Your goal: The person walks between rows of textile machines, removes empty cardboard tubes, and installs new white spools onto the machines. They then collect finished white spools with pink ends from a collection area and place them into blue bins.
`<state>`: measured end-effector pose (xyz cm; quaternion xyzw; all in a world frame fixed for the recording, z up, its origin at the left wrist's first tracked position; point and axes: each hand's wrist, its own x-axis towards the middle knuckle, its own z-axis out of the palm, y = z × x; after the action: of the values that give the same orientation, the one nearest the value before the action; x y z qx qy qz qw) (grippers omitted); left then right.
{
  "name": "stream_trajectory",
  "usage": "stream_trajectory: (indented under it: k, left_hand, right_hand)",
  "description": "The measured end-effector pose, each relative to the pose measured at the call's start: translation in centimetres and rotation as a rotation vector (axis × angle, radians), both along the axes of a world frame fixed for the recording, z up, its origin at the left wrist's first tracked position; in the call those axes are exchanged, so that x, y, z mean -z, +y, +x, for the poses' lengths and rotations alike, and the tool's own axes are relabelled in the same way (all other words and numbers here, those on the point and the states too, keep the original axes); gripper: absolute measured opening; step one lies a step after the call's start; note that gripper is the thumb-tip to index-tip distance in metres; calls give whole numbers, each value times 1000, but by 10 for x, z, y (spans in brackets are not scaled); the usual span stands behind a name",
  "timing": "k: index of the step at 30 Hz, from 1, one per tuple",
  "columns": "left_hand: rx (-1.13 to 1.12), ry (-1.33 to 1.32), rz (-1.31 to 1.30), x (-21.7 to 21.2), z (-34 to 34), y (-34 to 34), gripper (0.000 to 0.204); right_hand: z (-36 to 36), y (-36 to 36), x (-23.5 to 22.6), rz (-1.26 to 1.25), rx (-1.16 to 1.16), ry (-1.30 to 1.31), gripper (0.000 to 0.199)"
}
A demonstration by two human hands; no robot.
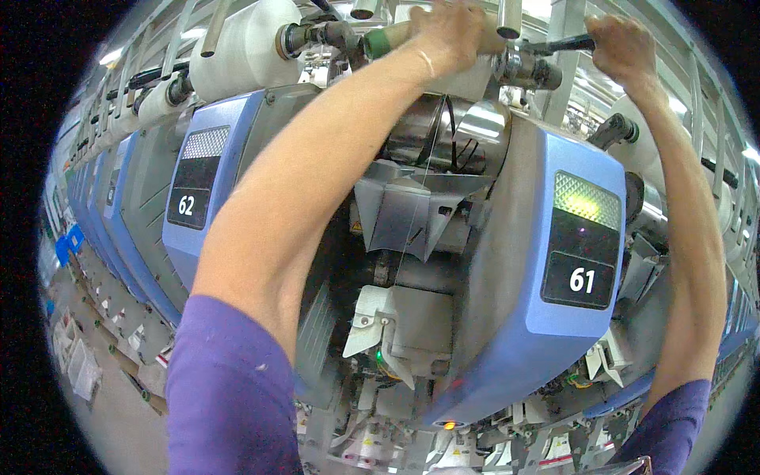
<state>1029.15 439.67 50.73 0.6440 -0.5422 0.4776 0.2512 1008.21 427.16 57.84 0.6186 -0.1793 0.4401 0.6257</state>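
Both my arms reach up to a yarn-winding machine. My left hand [450, 36] is at the top centre, its fingers curled over a tan yarn tube [402, 35] with a green end. Part of the tube is hidden behind the hand. At the upper right, my right hand [625, 49] is closed round the black lever handle [571, 44] of the metal cradle arm [529, 70]. Below the tube sits a shiny metal drum [483, 134]. A thin thread runs down past a grey angled guide plate [404, 210].
Blue-fronted winding units [574, 317] flank the opening, the right one with a lit yellow-green panel [586, 198]. A large white yarn package [245, 51] is at upper left. Grey rails and posts run overhead. Clear plastic bags [81, 364] lie on the floor at left.
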Motion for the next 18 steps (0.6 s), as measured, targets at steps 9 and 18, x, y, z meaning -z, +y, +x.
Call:
stream_trajectory:
  k: [9,18]
  left_hand:
    - [150,-478,-179,30,32,-15,58]
    - [177,-61,61,26,25,-12,63]
  right_hand:
    - [-7,10,24,77,77,-72,11]
    - [-8,7,24,-128,-59,72,17]
